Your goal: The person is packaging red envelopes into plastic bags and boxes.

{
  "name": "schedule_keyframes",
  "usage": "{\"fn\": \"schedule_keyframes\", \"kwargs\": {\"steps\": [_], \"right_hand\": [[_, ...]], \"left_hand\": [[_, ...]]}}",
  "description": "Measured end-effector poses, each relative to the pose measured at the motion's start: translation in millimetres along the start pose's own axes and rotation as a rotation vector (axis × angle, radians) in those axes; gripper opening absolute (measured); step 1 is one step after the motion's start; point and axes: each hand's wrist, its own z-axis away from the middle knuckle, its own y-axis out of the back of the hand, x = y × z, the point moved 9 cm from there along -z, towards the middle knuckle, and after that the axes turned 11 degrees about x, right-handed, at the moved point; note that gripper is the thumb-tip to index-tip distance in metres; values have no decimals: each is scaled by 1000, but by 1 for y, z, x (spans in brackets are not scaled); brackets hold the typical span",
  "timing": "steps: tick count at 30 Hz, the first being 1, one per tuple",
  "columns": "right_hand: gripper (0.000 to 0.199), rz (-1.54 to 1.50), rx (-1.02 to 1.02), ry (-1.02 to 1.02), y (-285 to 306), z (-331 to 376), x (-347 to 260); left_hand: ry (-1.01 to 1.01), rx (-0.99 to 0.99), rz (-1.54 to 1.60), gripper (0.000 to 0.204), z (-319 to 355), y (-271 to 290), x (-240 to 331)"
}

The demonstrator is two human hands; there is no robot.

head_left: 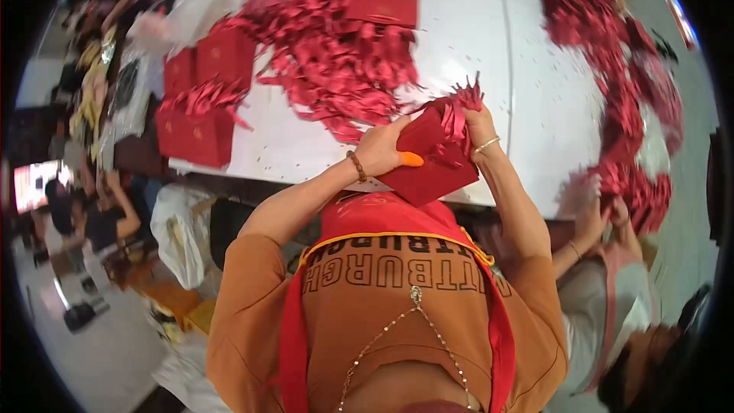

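Observation:
A red gift box with satiny red ribbons on its upper side is tilted between my two hands at the table's near edge. My left hand grips its left side, the thumb wearing an orange finger cover. On the far right side, my right hand is closed around the box's edge and the bunched ribbons. Some of the right fingers are hidden behind the ribbons. Just beyond my left hand lies a big loose heap of red ribbons.
Red boxes with ribbons stand at the left table edge, beside clear plastic wrap. More red boxes are lined up at the far side. Ribbons run along the right, where another person's hands work.

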Motion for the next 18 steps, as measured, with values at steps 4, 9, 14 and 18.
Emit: {"fn": "schedule_keyframes", "kwargs": {"steps": [4,9,14,18], "right_hand": [[34,32,-262,-74,-81,-5,18],[75,887,-417,917,-203,-2,2],[53,1645,-939,1320,-341,1,91],[37,1773,-1204,1817,-385,-27,171]], "left_hand": [[36,167,13,64,27,65,-33],[256,378,-39,55,114,164,-76],[369,520,-95,50,181,194,-88],[427,619,54,50,209,192,-97]]}}
